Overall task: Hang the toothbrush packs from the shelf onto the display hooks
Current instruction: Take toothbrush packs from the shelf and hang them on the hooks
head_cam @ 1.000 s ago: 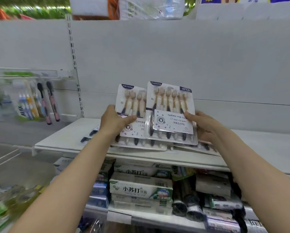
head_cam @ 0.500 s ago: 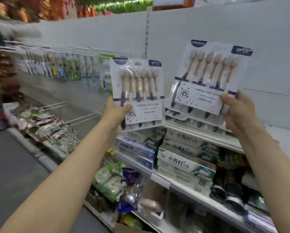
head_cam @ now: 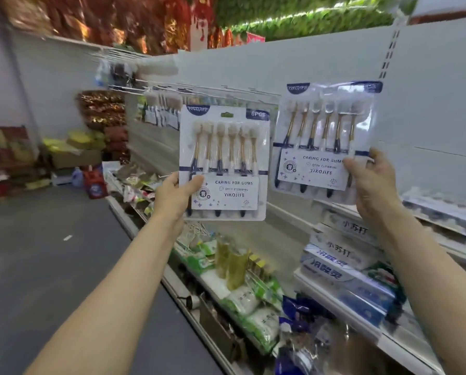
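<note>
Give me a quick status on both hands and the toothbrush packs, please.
Left hand grips one toothbrush pack, right hand grips the second pack. Both held upright, neither hung yet. Display hooks ahead, nothing visibly in between.

Two packs lifted from the shelf and separated

One second ago the left hand (head_cam: 176,197) and the right hand (head_cam: 372,185) held the two toothbrush packs together, one overlapping the other, low above the shelf (head_cam: 443,209). Now the packs are apart and higher. The left pack (head_cam: 223,158) has moved to the left, away from the shelf, and stands upright in front of the row of display hooks (head_cam: 199,92). The right pack (head_cam: 324,131) is raised higher than the left one, and it is less tilted than half a second ago. The view has also turned left along the aisle, so the hooks and the packs hanging on them (head_cam: 161,112) are now near the middle of the view.
</note>
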